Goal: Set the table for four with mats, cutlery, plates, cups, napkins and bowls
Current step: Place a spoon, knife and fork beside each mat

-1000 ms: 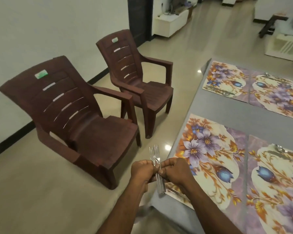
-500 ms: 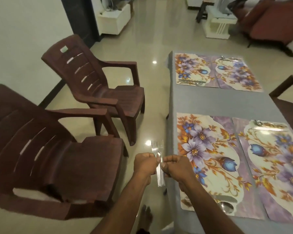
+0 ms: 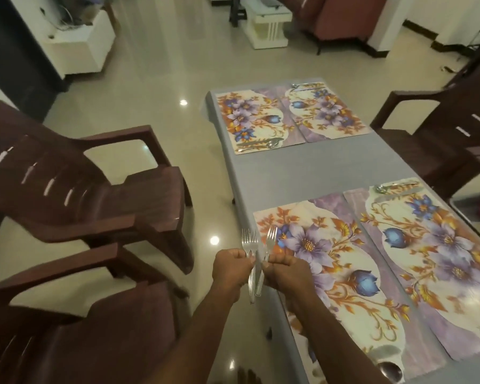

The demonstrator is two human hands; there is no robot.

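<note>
A bundle of forks is held upright in the left hand, low in the middle of the frame, the fingers curled round the handles and the tines pointing up. One single fork is pinched at its neck by the thumb and fingertips of the right hand, and it is tilted slightly away from the bundle. Both hands are kept just off the left edge of the tabletop, which is covered in grey. Four floral mats are laid on it in two pairs: the near left mat and near right mat at lower right, the far left mat and far right mat at upper centre. A spoon and knife are seen on the near edge of the far left mat, and similar cutlery lies along the top of the near right mat. What seems to be a spoon bowl is glimpsed at the bottom of the frame, blurred. Two brown plastic chairs are placed at left, a third chair at right.
</note>
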